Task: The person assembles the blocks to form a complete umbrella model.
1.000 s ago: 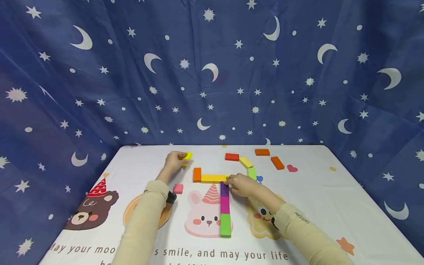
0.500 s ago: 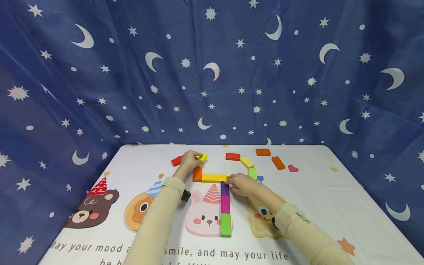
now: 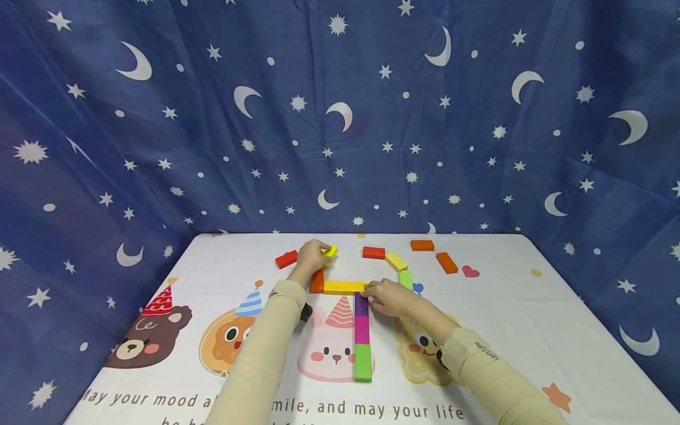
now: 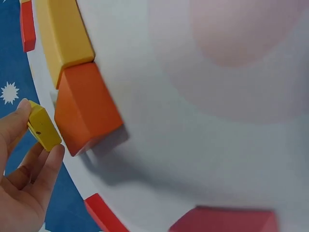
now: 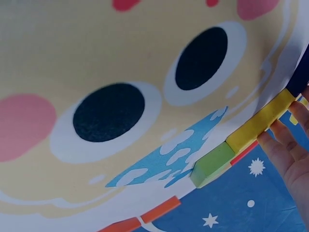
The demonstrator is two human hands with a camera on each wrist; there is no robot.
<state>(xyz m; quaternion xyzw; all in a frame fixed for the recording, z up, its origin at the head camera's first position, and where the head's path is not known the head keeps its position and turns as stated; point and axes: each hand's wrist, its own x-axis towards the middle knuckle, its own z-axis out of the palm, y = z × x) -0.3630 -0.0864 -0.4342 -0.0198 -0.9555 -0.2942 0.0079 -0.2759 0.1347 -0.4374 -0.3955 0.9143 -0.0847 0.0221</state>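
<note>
Yellow block (image 4: 46,129) brought near orange block (image 4: 89,106), seemingly not set down.
Left hand (image 3: 310,258) pinches it narrowly; right hand (image 3: 392,297) touches another yellow block (image 5: 255,123), grip unclear.

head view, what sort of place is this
It looks like an indoor play or filming corner, though I can't be sure: a white table printed with cartoon characters, a blue star-and-moon curtain hung behind it, and colourful blocks on the tabletop.
</note>
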